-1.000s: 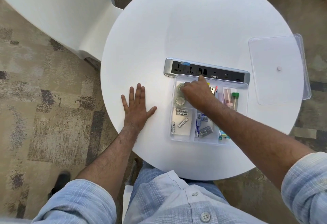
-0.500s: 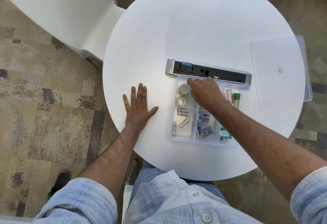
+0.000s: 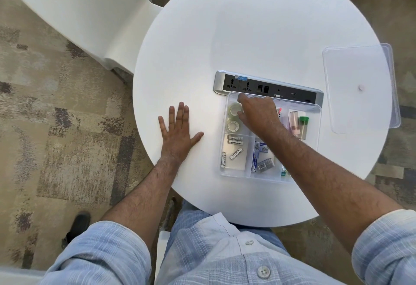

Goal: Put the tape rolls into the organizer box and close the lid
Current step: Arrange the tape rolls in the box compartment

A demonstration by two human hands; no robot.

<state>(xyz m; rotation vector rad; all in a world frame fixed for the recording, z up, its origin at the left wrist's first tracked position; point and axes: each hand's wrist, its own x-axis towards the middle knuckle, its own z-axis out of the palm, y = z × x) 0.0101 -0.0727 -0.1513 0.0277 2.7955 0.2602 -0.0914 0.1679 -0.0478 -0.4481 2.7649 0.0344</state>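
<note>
Right hand now further left, fingertips at upper tape roll.

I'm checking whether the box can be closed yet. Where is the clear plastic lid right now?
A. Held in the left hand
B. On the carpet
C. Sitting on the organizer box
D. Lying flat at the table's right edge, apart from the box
D: the clear plastic lid lies flat at the round white table's right edge, apart from the open clear organizer box.

We saw the organizer box on the round table, just before the power strip. Two tape rolls lay in its far-left compartment, batteries nearer us. The lid lay right, apart.
</note>
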